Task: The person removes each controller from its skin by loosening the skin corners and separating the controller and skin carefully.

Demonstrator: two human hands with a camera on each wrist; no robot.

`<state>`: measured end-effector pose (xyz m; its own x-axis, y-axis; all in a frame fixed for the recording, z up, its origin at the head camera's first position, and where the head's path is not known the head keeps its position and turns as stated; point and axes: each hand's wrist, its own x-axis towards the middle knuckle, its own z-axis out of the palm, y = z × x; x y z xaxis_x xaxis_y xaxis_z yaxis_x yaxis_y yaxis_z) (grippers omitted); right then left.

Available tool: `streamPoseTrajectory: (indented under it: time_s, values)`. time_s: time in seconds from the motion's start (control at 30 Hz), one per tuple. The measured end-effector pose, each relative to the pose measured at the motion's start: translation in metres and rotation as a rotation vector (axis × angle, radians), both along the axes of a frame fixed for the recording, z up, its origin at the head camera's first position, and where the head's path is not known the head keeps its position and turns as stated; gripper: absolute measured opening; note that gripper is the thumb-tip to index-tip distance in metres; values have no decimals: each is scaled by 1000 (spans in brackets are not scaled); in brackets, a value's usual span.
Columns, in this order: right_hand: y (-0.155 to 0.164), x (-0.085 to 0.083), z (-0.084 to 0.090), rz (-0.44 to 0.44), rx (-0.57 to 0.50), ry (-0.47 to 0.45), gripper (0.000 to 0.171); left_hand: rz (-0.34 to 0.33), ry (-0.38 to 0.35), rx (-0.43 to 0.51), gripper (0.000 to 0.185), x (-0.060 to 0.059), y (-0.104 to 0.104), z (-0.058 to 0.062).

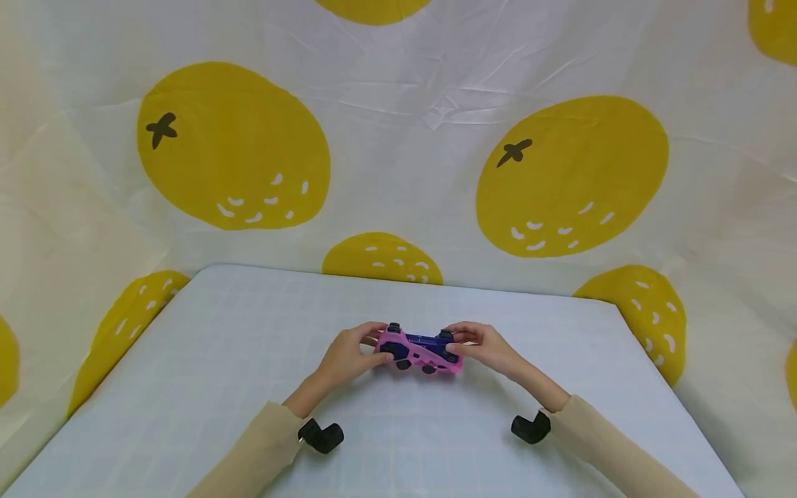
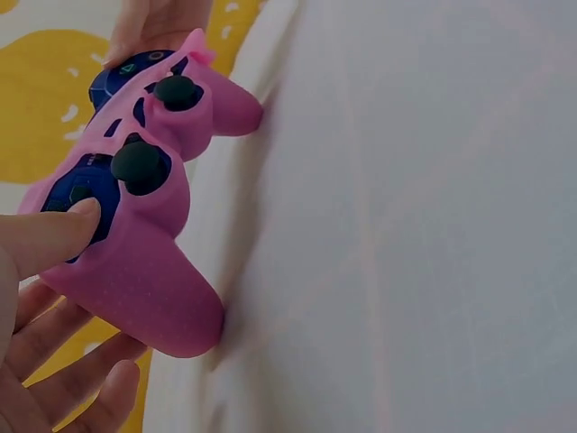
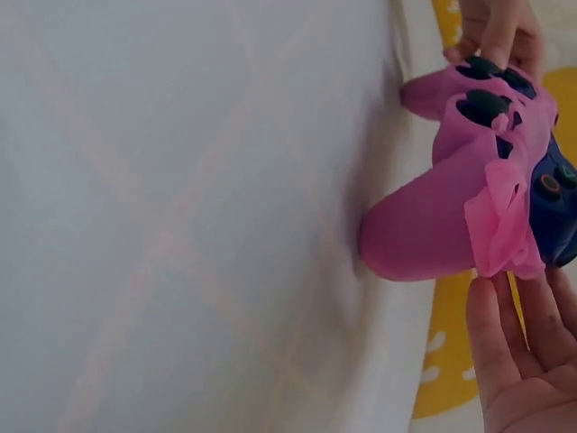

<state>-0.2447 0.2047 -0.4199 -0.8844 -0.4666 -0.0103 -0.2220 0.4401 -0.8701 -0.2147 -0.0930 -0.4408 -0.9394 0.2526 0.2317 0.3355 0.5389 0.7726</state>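
Note:
A dark blue game controller (image 1: 425, 340) with black thumbsticks lies level over the table, in a pink soft cover (image 2: 153, 298). My left hand (image 1: 349, 356) holds its left end, thumb on the direction buttons and fingers (image 2: 63, 338) spread beneath. At the other end my right hand (image 1: 488, 349) grips it between thumb and fingers. In the right wrist view the cover's edge (image 3: 502, 221) is bunched and folded at that end, leaving the blue shell and round buttons bare. Both pink handles point toward me, their tips close over the tabletop.
The table (image 1: 261, 318) has a pale cloth with faint lines. Behind it and along both sides hangs a white curtain (image 1: 398, 159) printed with big yellow fruits. Black wrist devices (image 1: 322, 436) sit at both beige sleeves (image 1: 255, 449).

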Motion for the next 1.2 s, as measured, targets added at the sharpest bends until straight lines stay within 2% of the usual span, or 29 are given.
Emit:
streamPoseTrajectory:
  time_s: [0.23,0.43,0.53,0.63,0.77,0.87,1.07,1.2]
  values:
    - [-1,0,-2,-39,-6,-78,48,20,29,5,38,3,-7,7]
    - [2,-1,0,-82,-8,-137,53,2,37,35,21,0,-12,30]
    - [5,-3,1,-67,-22,-154,53,-44,27,24,21,-1,-12,43]
    - [6,-4,-1,-59,-33,-166,55,-126,29,-4,25,-1,-11,54]
    - [6,-6,-3,-52,-38,-166,57,-245,55,-40,31,-5,-6,65]
    - [4,-8,-5,-41,-43,-169,56,-304,67,-60,34,-11,-2,71]
    - [2,-9,-6,-47,-49,-173,55,-376,56,-121,35,-23,5,79]
    - [2,-10,-6,-55,-51,-176,55,-399,38,-178,34,-27,10,80]
